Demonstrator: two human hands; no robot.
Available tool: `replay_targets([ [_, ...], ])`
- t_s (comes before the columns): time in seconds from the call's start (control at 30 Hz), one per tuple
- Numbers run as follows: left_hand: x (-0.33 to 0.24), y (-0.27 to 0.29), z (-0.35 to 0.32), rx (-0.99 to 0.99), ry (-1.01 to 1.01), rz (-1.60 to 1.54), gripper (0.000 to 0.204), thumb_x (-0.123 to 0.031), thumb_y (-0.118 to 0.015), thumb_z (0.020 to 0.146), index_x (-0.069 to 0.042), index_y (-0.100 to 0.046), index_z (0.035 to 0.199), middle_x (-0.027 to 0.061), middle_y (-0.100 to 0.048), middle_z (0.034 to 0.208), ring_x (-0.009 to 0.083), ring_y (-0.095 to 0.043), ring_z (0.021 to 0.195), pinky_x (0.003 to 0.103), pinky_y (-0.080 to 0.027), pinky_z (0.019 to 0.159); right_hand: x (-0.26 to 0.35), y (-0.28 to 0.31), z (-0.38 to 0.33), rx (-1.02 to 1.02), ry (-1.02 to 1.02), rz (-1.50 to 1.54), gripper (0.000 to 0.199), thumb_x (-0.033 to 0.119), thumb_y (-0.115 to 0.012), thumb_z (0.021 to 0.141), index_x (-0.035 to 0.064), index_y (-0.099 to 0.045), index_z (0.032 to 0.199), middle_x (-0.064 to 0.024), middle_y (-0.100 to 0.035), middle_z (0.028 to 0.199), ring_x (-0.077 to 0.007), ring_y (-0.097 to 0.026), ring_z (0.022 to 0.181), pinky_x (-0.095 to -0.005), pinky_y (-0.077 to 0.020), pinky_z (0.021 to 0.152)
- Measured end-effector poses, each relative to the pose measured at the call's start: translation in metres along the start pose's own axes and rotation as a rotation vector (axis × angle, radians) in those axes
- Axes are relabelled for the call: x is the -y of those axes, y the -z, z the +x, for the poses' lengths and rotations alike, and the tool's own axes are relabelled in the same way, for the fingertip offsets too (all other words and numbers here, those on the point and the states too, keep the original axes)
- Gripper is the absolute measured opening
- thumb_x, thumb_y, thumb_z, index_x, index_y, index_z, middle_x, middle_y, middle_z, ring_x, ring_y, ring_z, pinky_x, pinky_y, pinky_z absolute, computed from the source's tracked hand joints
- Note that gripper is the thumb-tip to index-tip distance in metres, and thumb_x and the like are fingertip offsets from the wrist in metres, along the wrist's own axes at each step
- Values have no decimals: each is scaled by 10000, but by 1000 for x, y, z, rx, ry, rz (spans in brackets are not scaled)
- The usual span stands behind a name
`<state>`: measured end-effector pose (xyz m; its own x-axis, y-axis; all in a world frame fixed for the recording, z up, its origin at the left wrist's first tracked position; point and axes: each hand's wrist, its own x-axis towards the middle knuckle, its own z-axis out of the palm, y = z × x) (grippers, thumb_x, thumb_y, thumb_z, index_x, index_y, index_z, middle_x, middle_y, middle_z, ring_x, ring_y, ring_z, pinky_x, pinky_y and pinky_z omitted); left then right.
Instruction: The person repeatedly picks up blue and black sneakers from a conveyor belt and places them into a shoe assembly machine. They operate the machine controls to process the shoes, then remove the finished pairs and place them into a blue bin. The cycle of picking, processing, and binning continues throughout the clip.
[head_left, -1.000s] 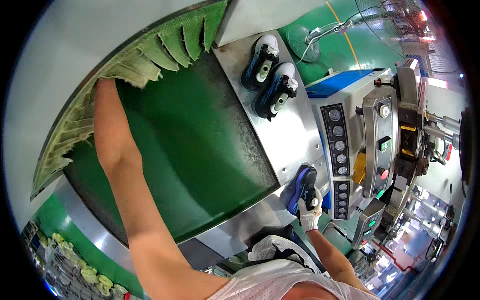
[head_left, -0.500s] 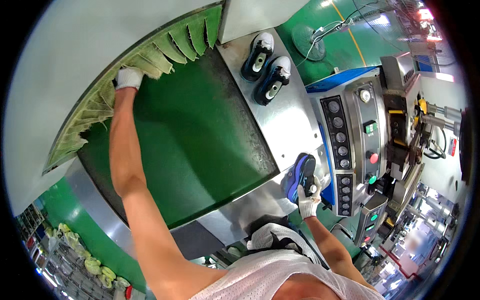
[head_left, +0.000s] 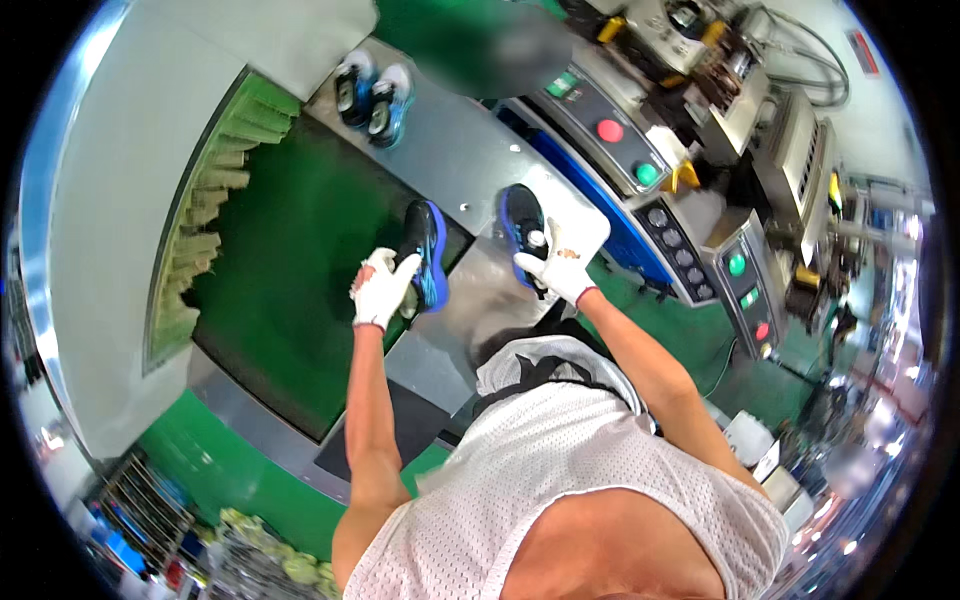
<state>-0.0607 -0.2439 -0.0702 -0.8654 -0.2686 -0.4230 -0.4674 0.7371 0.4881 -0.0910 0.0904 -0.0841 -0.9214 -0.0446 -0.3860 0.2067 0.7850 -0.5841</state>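
Observation:
My left hand [head_left: 381,289], in a white glove, grips a black and blue shoe [head_left: 425,252] at the edge of the green conveyor belt [head_left: 290,290]. My right hand [head_left: 561,263], also gloved, holds a second black and blue shoe [head_left: 522,222] on the grey metal table [head_left: 470,160] beside the belt. Two more shoes of the same kind [head_left: 372,92] stand side by side farther along the table.
Green strip curtains [head_left: 215,200] hang at the belt's tunnel mouth on the left. A control panel with red and green buttons [head_left: 625,150] and knobs stands to the right. Green floor, racks and machines surround the station.
My left arm has pulled back from the strip curtain and now grips a shoe at the belt's edge. My right hand still holds its shoe. The view has swung.

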Motion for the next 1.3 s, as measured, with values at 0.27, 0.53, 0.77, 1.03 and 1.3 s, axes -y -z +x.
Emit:
replay_targets([
  [0.27, -158, -32, -53, 321, -401, -935, 665, -488, -590, 981, 11, -504, 1411, 148, -616, 1310, 225, -604, 1156, 378, -506, 1000, -12, 116, -52, 672, 61, 1140, 651, 416, -727, 922, 28, -552, 1414, -110, -637, 1355, -190, -616, 1208, -361, -499, 1022],
  [0.53, -395, -33, -64, 442, -638, -1262, 901, -724, -529, 940, 7, -440, 1459, 189, -666, 1223, 281, -685, 1059, 401, -561, 941, -32, 237, -76, 393, -6, 1597, 516, 179, -833, 814, 67, -649, 1283, 45, -645, 922, -46, -506, 669, -212, -378, 549],
  [0.77, -564, -50, 78, 315, -882, -732, 675, -242, -680, 987, 24, -349, 1512, 239, -529, 1425, 311, -562, 1294, 406, -484, 1072, -118, 320, -77, 192, -23, 1666, 571, 11, -754, 864, 41, -567, 1403, -63, -708, 1149, -91, -664, 921, -241, -541, 731],
  [1.03, -683, -113, 245, -195, -849, 130, 869, -460, -761, 844, -2, -411, 1494, 270, -532, 1439, 398, -551, 1307, 470, -426, 1102, -112, 348, -76, -22, 33, 1828, 636, 49, -757, 848, 40, -524, 1439, -60, -682, 1138, -129, -647, 906, -268, -529, 725],
  [1.3, -717, -131, 305, -143, -727, 301, 660, -454, -786, 773, -79, -540, 1257, 197, -627, 1291, 387, -604, 1219, 544, -469, 992, -95, 358, -75, -253, -142, 1760, 655, 83, -763, 817, 66, -528, 1428, -17, -664, 1012, -88, -593, 742, -231, -456, 583],
])
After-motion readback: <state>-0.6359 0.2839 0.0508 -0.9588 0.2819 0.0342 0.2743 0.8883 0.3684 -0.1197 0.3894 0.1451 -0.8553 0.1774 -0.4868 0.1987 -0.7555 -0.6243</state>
